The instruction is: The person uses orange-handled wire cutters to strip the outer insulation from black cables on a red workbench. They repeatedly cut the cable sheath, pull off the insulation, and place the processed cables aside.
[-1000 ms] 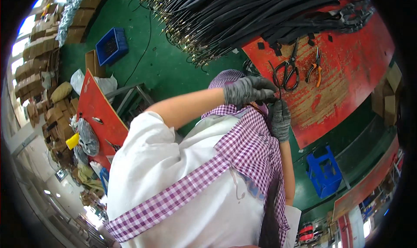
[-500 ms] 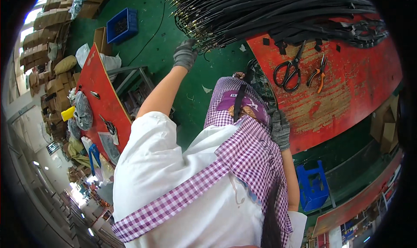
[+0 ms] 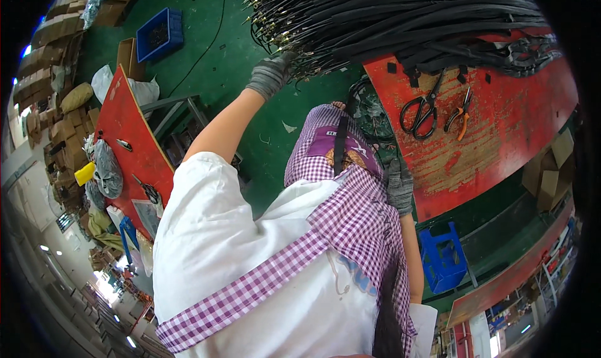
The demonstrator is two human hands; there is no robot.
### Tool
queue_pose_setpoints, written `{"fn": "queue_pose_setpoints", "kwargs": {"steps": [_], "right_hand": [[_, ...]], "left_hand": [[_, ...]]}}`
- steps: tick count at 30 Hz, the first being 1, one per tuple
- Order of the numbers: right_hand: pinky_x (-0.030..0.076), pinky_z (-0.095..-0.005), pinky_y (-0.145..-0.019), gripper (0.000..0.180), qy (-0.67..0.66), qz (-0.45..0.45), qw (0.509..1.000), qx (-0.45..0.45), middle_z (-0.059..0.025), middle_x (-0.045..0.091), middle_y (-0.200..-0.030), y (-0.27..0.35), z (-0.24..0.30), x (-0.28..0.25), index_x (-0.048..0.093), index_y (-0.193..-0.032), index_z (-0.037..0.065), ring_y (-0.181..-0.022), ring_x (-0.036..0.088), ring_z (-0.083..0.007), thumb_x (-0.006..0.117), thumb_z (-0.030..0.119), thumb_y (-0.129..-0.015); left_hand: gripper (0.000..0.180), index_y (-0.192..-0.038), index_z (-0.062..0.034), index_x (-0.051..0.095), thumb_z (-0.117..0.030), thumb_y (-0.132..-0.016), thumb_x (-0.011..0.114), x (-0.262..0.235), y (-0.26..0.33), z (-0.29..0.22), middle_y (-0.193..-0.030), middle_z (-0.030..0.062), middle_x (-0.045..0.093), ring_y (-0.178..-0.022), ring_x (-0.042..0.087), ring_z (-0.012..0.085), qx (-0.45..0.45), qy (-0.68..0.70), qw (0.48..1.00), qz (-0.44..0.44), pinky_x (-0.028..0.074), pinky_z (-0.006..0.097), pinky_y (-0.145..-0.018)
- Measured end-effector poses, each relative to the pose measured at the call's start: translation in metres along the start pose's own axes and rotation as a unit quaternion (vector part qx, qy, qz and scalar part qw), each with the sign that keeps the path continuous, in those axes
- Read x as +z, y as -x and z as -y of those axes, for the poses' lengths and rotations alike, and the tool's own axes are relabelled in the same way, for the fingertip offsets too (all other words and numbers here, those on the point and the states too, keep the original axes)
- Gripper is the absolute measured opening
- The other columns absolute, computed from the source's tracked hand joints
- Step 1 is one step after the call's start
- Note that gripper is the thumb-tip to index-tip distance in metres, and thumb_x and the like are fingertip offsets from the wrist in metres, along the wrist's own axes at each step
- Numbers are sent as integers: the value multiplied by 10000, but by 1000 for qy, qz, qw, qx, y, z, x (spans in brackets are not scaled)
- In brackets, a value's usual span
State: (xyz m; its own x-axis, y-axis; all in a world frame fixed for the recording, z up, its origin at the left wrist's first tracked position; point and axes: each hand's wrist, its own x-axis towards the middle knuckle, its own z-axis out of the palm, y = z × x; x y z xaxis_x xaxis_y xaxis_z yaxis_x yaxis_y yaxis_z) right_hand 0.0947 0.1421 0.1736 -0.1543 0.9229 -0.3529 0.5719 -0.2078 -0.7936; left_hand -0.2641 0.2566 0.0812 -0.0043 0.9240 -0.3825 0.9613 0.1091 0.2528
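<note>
My left hand (image 3: 269, 76), in a grey knit glove, reaches forward to the metal-tipped ends of a large bundle of black cables (image 3: 400, 20). Its fingers are bent together around the cable ends at the near left of the bundle; how many they hold is hidden. Beside the left edge of the red worktable (image 3: 494, 164) is my right hand (image 3: 399, 186), also gloved in grey. Its fingers are stretched out, and nothing shows in them. Black-handled scissors (image 3: 421, 115) and orange-handled cutters (image 3: 459, 117) lie on the table to its right.
Small black pieces lie below the bundle. Loose dark cables (image 3: 374, 117) hang by the table's left edge. A second red table (image 3: 128, 142) stands left, with a blue crate (image 3: 159, 35) beyond it. At right are a blue stool (image 3: 443, 258) and an open carton (image 3: 551, 176).
My left hand has moved in against the cable ends, its fingertips now among them. The right hand stays by the table edge. The whole view has shifted slightly.
</note>
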Motion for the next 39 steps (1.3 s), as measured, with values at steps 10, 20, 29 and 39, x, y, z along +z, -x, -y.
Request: {"fn": "queue_pose_setpoints", "kwargs": {"steps": [10,20,29,39], "right_hand": [[410,-333,-705,257,95,-18,982,-163,-177,529,-886,-4,-35,13,474,-1026,-5,-790,523,-250,375,151,-849],[396,-394,-783,319,74,42,986,-144,-210,463,-1037,5,-69,10,401,-1104,-6,-886,486,-341,404,51,-790],[376,-320,-816,269,-218,-21,972,-89,-157,510,-1014,3,-45,-36,486,-1030,11,-922,487,-260,351,150,-844],[411,-339,-756,400,-84,3,979,185,-156,555,-938,-1,-155,-89,513,-1002,24,-824,551,-254,448,345,-772]], "left_hand": [[328,-1101,-86,452,-123,-775,475,6,-1,12,-901,155,568,-779,551,280,17,198,980,-32,430,351,-702],[296,-1094,-49,455,-187,-832,461,-34,88,-190,-892,63,558,-799,519,122,84,638,739,200,432,278,-724],[196,-974,-29,463,-155,-848,382,-28,67,-324,-714,91,512,-635,511,173,270,462,842,62,420,288,-581],[236,-988,-86,462,-199,-787,415,88,-52,-274,-908,160,529,-704,549,309,183,88,974,-98,440,412,-556]]}}
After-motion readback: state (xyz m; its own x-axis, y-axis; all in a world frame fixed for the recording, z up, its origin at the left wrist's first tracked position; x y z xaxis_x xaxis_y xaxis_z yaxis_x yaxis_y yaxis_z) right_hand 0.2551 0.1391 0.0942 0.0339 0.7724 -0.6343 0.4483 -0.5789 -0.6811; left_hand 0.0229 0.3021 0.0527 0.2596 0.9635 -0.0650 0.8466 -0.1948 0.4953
